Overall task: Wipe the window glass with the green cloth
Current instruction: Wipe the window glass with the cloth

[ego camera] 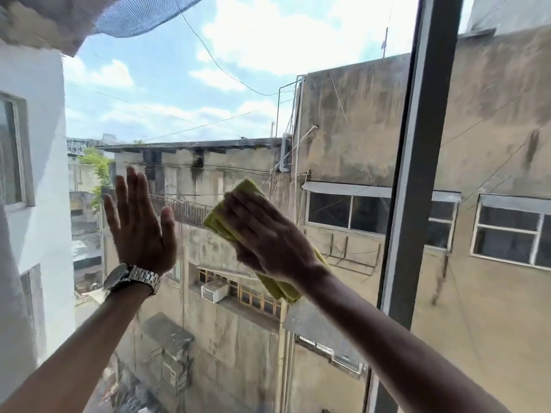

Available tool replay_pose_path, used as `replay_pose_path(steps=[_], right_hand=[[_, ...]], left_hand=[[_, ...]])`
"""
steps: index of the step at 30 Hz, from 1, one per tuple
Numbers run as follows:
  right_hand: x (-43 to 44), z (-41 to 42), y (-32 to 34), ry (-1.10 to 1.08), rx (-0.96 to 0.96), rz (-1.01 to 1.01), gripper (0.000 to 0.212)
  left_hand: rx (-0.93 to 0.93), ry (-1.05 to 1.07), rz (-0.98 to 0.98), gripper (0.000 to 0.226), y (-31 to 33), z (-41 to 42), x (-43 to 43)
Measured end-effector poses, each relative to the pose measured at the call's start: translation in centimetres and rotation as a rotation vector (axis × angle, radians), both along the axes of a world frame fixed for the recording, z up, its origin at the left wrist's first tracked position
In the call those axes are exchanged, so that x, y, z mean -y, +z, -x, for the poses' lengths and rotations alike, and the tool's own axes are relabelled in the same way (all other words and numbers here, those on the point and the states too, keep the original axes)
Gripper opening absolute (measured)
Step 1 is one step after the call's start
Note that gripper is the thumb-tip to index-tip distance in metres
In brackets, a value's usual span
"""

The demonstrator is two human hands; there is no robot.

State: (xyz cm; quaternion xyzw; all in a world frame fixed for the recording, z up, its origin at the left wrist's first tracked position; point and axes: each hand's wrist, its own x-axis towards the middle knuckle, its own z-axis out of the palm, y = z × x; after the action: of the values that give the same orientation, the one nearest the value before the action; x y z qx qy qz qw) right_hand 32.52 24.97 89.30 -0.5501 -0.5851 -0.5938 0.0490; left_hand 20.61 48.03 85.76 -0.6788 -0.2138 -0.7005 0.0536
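The window glass [226, 93] fills most of the view, with sky and old buildings behind it. My right hand [262, 234] presses a folded green cloth [220, 216] flat against the pane near its middle; the cloth sticks out above my fingers and below my wrist. My left hand [140, 222] lies flat on the glass to the left of the cloth, fingers spread and pointing up, holding nothing. A metal watch [131, 280] sits on my left wrist.
A dark vertical window frame bar [417, 174] runs down the right side, with a second pane [501, 144] beyond it. A white wall [32, 144] and a curtain edge [18, 293] border the left. A piece of netting [134, 16] hangs at the top left.
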Motion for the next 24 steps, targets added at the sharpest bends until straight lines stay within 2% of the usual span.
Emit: replay_pose_path(steps=[2,4,7,9,11,13,15,17,20,22,24], right_hand=[[4.1,-2.0,-0.3,-0.051,-0.015,-0.028,0.057],[5.7,-3.5,1.7,-0.093,-0.074,-0.194,0.059],[1.9,-1.8,6.2,-0.073,-0.230,-0.484,0.063],[-2.9,0.6,7.7,-0.024,-0.283,-0.542,0.065],[-6.2,2.7,6.7,0.012,-0.221,-0.413,0.066],[-6.3,2.9,2.8,-0.016,-0.117,-0.160,0.068],[-2.6,1.6,-1.3,-0.083,-0.045,0.028,0.071],[2.3,-0.9,-2.4,-0.155,0.014,0.091,0.072],[5.6,-3.4,2.4,-0.213,-0.021,-0.104,0.076],[3.4,-2.3,7.2,-0.169,-0.161,-0.354,0.075],[-1.2,0.7,9.5,-0.106,-0.347,-0.510,0.073]], left_hand=[[0.006,0.000,0.022,0.068,0.2,-0.2,0.7],[-0.007,-0.001,0.038,0.068,0.2,-0.1,1.2],[-0.007,0.003,0.046,0.069,0.2,-0.1,1.1],[0.002,-0.005,0.026,0.067,0.0,-0.1,0.8],[0.021,-0.028,-0.018,0.064,-0.1,-0.1,0.4],[0.047,-0.038,-0.046,0.062,-0.3,-0.1,0.4],[0.071,-0.045,-0.034,0.061,-0.1,-0.1,0.4],[0.067,-0.058,-0.018,0.061,0.0,-0.1,0.6],[0.056,-0.039,-0.013,0.062,-0.1,-0.1,0.6],[0.056,-0.032,-0.018,0.062,-0.2,-0.4,0.4],[0.052,-0.042,-0.045,0.062,-0.4,-0.4,0.2]])
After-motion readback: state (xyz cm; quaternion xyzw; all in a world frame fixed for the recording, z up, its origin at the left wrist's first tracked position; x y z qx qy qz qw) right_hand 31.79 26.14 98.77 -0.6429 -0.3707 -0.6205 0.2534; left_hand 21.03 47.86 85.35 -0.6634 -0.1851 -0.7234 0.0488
